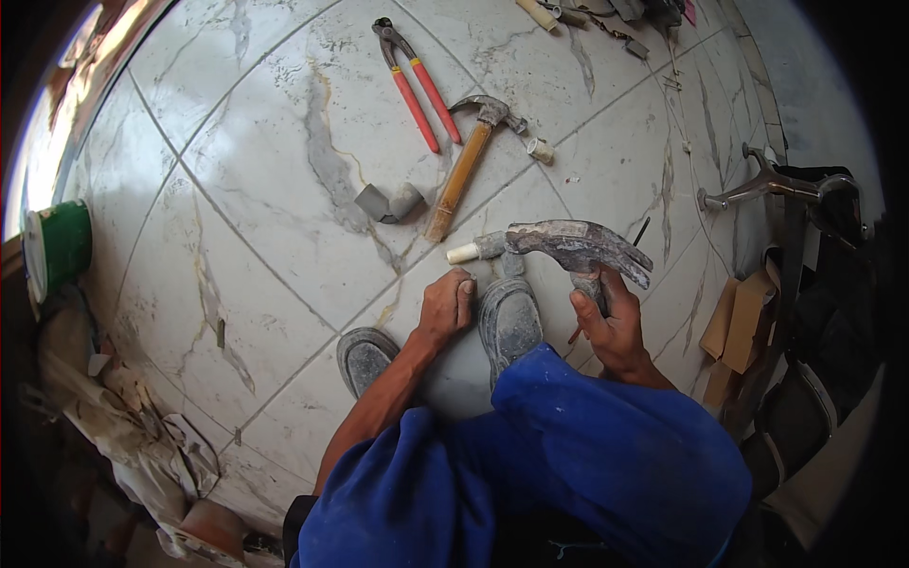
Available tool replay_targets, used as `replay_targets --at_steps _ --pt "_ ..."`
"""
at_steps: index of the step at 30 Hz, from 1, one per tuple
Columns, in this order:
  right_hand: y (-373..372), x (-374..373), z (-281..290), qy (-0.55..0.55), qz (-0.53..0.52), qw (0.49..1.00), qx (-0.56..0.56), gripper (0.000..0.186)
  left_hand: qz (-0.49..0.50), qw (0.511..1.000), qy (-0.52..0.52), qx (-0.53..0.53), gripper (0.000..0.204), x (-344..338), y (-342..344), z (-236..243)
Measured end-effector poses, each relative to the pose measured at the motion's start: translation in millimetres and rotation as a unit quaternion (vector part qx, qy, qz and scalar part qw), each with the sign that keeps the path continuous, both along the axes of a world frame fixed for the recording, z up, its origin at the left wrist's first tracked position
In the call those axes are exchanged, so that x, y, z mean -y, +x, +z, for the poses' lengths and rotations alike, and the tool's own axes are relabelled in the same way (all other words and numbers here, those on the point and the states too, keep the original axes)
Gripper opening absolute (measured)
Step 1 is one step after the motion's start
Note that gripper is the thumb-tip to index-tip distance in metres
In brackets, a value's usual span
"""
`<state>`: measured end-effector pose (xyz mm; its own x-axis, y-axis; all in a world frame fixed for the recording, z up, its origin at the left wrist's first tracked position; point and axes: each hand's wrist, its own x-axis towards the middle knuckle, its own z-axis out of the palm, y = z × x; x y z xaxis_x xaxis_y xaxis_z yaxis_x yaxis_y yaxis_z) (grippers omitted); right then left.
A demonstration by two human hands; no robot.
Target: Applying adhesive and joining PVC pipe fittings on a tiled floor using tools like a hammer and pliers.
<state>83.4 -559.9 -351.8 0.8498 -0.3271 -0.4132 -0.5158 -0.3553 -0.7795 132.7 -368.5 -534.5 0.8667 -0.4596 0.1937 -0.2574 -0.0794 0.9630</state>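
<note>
My right hand (611, 327) grips a claw hammer (573, 243) close beneath its worn, grey-spattered head. Just left of the hammer head lies a grey pipe fitting (490, 245) with a cream pipe stub (462, 254) in one end; the hammer hides part of it. My left hand (448, 305) is closed near that stub, and what its curled fingers hold, if anything, is hidden. Ahead on the floor lie a second claw hammer (459, 180) with a wooden handle, red-handled pincers (417, 87), a grey elbow fitting (389, 202) and a short cream pipe piece (540, 150).
Dusty grey shoes (509, 317) stand on the marbled tile floor (256, 199). A green tub (64, 248) and crumpled sacking (123, 417) are at the left. To the right are a metal chair base (767, 182) and a cardboard box (748, 322). Pipes and wires (606, 24) lie at the back.
</note>
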Motion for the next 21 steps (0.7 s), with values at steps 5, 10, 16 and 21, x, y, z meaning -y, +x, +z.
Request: replay_targets --at_steps 5,10,16,21 --pt "-13 -6 -3 -0.024 0.028 0.999 0.012 0.033 0.014 0.999 0.027 -0.025 0.011 7 0 8" --pt "-7 -6 7 -0.063 0.021 0.996 0.058 0.033 0.031 0.999 0.028 -0.006 0.010 13 -13 2" --pt "-7 -6 14 -0.045 -0.013 0.998 0.032 0.030 0.029 0.999 0.012 -0.019 0.020 14 -24 3" --pt "-6 -5 10 -0.033 -0.003 0.999 -0.010 0.030 0.054 0.997 -0.021 -0.058 0.023 10 -33 -1"
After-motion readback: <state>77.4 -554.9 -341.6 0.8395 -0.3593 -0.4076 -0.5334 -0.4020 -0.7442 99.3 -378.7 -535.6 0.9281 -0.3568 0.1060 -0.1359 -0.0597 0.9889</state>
